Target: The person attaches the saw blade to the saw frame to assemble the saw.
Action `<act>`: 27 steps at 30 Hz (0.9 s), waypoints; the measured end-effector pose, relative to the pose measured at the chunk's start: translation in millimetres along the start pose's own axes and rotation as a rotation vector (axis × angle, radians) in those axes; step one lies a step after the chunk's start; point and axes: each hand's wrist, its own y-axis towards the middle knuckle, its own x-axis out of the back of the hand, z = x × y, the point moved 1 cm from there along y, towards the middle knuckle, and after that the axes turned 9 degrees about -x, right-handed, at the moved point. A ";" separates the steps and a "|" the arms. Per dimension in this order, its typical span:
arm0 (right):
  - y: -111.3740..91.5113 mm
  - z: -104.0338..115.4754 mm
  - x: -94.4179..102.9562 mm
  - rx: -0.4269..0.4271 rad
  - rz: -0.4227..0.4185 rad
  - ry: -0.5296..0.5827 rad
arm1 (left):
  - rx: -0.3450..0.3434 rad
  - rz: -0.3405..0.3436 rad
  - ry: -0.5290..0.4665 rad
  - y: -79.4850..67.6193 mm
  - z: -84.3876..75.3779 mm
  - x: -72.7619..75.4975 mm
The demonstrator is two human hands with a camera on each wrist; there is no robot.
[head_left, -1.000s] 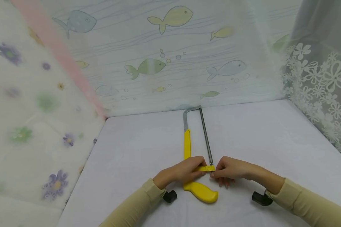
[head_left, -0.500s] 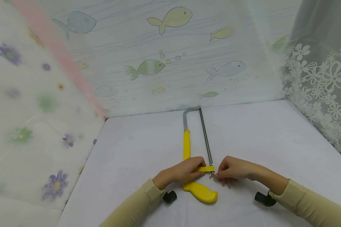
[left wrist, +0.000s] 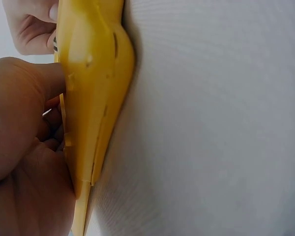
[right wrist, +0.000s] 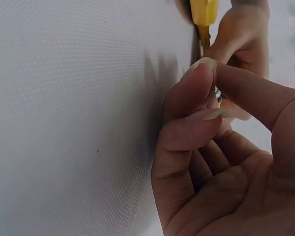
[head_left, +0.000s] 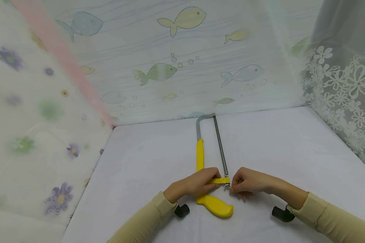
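A hacksaw (head_left: 200,153) with a yellow frame and handle lies on the white cloth. Its dark blade (head_left: 220,146) runs along the right side. My left hand (head_left: 200,180) grips the yellow frame above the handle (head_left: 217,206), with fingers around the short arm that bears the blade's near end. A small silver wing nut (head_left: 227,186) sticks out below that arm. My right hand (head_left: 249,182) has its fingers curled, thumb and fingertips together at the nut's right edge. In the right wrist view the fingers (right wrist: 179,137) mostly hide the nut.
The table is covered in white cloth (head_left: 152,152). A curtain with printed fish (head_left: 161,72) hangs behind it, a floral sheet (head_left: 48,135) at the left, and lace with white flowers (head_left: 359,84) at the right. Black wrist mounts (head_left: 282,214) show below the sleeves.
My right hand has shifted slightly right from the wing nut, then closed in again; the nut now shows and sits at a different turn. The left hand and hacksaw stay still.
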 end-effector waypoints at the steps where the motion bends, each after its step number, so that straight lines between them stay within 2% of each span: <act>1: 0.1 0.5 -0.2 -0.001 0.001 0.000 | 0.000 0.000 0.001 0.1 0.3 0.1; 16: 3.4 7.6 -5.6 -0.054 -0.004 0.023 | 0.016 0.008 -0.014 0.6 -0.3 0.3; 27: 1.8 3.6 -3.7 -0.076 -0.019 0.018 | 0.028 0.004 -0.006 -0.2 -3.1 1.6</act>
